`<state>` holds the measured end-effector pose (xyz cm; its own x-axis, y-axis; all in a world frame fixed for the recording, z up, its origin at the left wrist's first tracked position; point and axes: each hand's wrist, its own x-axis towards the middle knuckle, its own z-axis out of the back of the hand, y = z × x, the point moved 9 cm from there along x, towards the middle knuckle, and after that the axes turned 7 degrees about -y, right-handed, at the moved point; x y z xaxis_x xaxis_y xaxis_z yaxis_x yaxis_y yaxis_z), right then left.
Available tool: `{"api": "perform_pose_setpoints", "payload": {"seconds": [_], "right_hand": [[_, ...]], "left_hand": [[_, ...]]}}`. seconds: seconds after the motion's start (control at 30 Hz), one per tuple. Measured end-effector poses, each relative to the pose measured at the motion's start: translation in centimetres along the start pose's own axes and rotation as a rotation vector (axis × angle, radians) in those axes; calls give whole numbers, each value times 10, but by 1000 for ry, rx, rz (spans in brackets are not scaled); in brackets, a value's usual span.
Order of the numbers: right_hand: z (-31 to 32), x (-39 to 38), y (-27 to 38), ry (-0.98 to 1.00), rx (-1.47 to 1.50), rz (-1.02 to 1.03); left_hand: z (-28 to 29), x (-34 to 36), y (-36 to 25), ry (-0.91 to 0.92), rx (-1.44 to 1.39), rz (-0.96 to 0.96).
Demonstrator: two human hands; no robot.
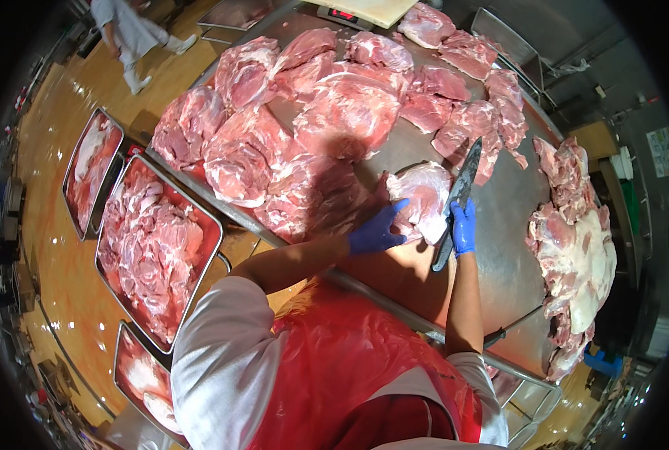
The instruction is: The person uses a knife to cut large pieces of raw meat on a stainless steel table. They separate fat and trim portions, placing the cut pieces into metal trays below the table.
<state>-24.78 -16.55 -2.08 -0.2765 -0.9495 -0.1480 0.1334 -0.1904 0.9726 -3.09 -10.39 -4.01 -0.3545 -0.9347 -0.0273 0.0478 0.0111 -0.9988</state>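
My left hand [379,229], in a blue glove, grips the near left edge of a piece of raw meat [423,187] with a pale fat layer. The piece rests on the metal table [499,247] in front of me. My right hand [464,227], also in a blue glove, is closed on a long knife [466,174] with a black handle. Its broad blade points away from me, along the right side of the meat. From this view I cannot tell whether the blade touches the meat.
Several large meat cuts [349,112] cover the table's far left. Trimmed pieces [572,247] are heaped along the right. A thin rod with a dark handle [505,333] lies near the front edge. Meat-filled bins [218,225] stand left. A person [128,34] is far left.
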Motion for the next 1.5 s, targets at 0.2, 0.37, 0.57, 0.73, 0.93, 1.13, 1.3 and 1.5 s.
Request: {"api": "perform_pose_setpoints", "payload": {"seconds": [0.2, 0.37, 0.57, 0.73, 0.93, 1.13, 1.3, 1.5], "right_hand": [[-7, 3, 0, 22, -23, 21], [4, 4, 2, -42, -69, 101], [6, 12, -7, -1, -121, 56], [-1, -3, 10, -32, -140, 130], [10, -3, 9, -65, -193, 190], [30, 0, -7, -125, -204, 121], [-8, 1, 7, -57, -155, 188], [20, 0, -16, -84, -61, 87]], "left_hand": [[5, -13, -1, -42, 75, -91], [59, -15, -22, -55, 551, -257], [210, 46, -60, -405, 1066, 209], [210, 74, -36, -225, 1275, 580], [203, 96, -36, -76, 1228, 715], [126, 186, -98, -201, 991, 69], [136, 217, -68, -180, 845, -3], [8, 78, -29, 221, 798, -21]]}}
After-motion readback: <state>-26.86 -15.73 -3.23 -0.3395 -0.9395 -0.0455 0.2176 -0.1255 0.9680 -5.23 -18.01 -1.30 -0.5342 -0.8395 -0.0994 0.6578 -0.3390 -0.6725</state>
